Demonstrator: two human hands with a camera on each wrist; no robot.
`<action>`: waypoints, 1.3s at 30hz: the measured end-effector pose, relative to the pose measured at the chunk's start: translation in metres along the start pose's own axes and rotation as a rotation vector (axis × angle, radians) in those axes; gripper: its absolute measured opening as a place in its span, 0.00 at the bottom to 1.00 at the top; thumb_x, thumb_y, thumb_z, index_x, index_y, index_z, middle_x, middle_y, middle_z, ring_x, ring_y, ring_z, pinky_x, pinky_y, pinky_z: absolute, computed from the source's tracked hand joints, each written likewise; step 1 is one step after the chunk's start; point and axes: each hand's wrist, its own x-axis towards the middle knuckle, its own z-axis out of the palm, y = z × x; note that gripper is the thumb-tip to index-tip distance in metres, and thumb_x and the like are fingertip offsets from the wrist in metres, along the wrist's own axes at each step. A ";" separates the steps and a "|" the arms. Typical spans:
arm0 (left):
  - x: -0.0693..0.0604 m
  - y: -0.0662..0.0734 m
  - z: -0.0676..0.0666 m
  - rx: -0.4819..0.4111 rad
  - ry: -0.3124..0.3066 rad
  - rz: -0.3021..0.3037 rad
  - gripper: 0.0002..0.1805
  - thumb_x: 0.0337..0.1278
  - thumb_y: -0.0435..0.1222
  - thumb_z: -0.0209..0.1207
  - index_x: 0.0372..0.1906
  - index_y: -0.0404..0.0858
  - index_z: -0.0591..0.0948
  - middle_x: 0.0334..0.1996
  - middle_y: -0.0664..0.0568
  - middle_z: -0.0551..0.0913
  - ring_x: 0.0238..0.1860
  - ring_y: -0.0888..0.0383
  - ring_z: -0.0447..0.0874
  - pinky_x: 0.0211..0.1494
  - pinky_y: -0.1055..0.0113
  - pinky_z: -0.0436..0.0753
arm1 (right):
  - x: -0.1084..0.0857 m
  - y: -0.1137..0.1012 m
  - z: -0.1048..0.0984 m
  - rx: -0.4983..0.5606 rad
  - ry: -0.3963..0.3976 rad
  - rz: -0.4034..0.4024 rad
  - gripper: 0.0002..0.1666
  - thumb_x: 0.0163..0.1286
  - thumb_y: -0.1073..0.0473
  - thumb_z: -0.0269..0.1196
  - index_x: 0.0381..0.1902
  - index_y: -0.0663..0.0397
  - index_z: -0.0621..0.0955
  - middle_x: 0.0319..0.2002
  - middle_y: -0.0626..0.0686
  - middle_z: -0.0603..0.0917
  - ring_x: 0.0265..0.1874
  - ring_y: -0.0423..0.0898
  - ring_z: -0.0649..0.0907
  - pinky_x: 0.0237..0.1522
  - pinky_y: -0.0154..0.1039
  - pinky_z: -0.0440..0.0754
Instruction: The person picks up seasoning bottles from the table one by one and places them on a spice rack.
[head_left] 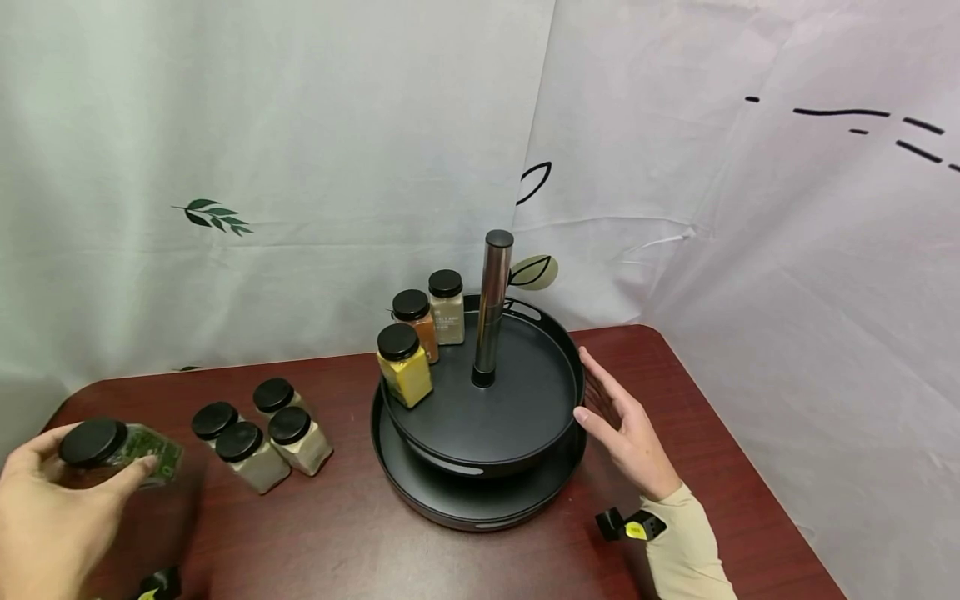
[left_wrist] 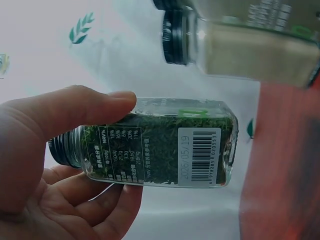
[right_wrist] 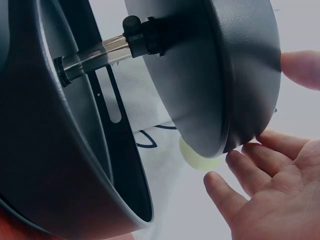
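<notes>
My left hand grips a spice jar of green dried herbs with a black lid, tilted well over, at the left of the table. In the left wrist view the thumb lies along one side of the herb jar, and its barcode label faces the camera. My right hand touches the right rim of the upper tray of a black two-tier rack, fingers extended. In the right wrist view the fingertips meet that tray's outer wall. Yellow, orange and beige spice jars stand on the upper tray's left side.
Several pale spice jars with black lids stand grouped on the red-brown table between the herb jar and the rack. The lower tray sits under the upper one, and a metal post rises from the middle. A white curtain hangs behind.
</notes>
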 end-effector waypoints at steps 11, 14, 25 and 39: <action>-0.022 0.023 -0.007 -0.118 0.086 0.092 0.39 0.64 0.29 0.60 0.78 0.41 0.60 0.73 0.43 0.63 0.76 0.47 0.60 0.77 0.52 0.59 | 0.000 0.001 -0.001 -0.023 0.004 0.021 0.40 0.75 0.70 0.55 0.80 0.53 0.55 0.79 0.55 0.55 0.76 0.54 0.60 0.70 0.34 0.65; -0.026 0.028 -0.008 -0.138 0.104 0.133 0.39 0.65 0.28 0.60 0.78 0.44 0.60 0.71 0.43 0.66 0.76 0.47 0.60 0.77 0.53 0.58 | 0.000 0.000 0.000 -0.024 0.004 0.020 0.40 0.75 0.70 0.55 0.80 0.54 0.55 0.79 0.55 0.55 0.76 0.55 0.60 0.70 0.34 0.65; -0.040 0.042 -0.015 -0.215 0.134 0.195 0.42 0.59 0.28 0.65 0.76 0.57 0.65 0.47 0.80 0.65 0.50 0.85 0.64 0.70 0.72 0.61 | 0.000 -0.002 0.000 -0.027 0.008 0.014 0.40 0.75 0.71 0.55 0.80 0.51 0.56 0.79 0.54 0.56 0.76 0.54 0.61 0.70 0.33 0.65; -0.067 0.077 -0.016 -0.120 0.147 0.255 0.42 0.40 0.36 0.79 0.65 0.63 0.78 0.39 0.80 0.80 0.36 0.92 0.67 0.43 0.85 0.62 | -0.001 0.000 -0.001 -0.044 0.001 0.032 0.40 0.75 0.69 0.56 0.80 0.52 0.55 0.79 0.53 0.55 0.76 0.53 0.60 0.70 0.32 0.65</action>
